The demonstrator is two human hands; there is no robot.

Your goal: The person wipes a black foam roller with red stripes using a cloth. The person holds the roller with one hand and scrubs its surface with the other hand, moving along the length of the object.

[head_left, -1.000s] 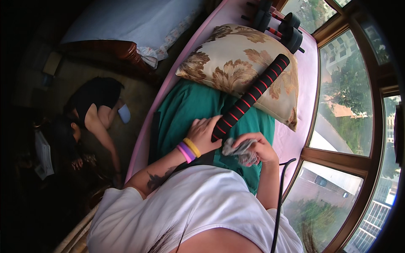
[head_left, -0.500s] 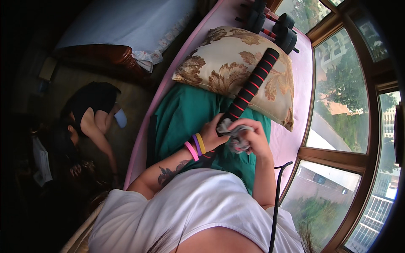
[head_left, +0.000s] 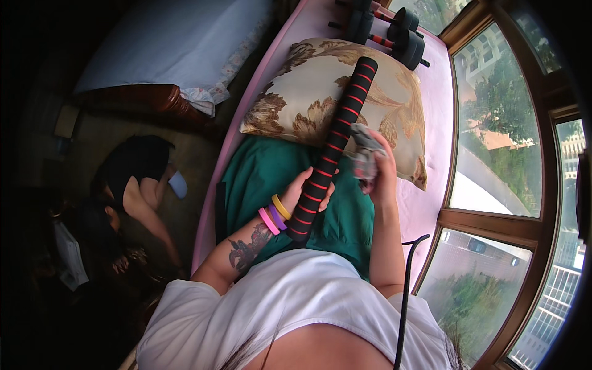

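Observation:
A black foam-covered bar (head_left: 336, 145) with red rings slants up and away over my lap. My left hand (head_left: 292, 194) is wrapped round its lower half, with coloured bands on the wrist. Just right of the bar, my right hand (head_left: 386, 171) is closed on a crumpled grey cloth (head_left: 367, 158) with reddish patches. The cloth's upper part is close beside the bar; I cannot tell whether they touch. Green fabric (head_left: 253, 172) covers my legs beneath the hands.
A patterned pillow (head_left: 290, 86) lies on the pink padded surface (head_left: 435, 92), with dumbbells (head_left: 407, 48) behind it. Wood-framed windows (head_left: 493, 123) line the right. A black cord (head_left: 404, 302) hangs near my right arm. At left, another person (head_left: 132, 172) bends low near a bed (head_left: 172, 49).
The bar now stands more upright and shows its full length, with my left hand round its lower half. My right hand and the cloth have moved up and right, away from my left hand.

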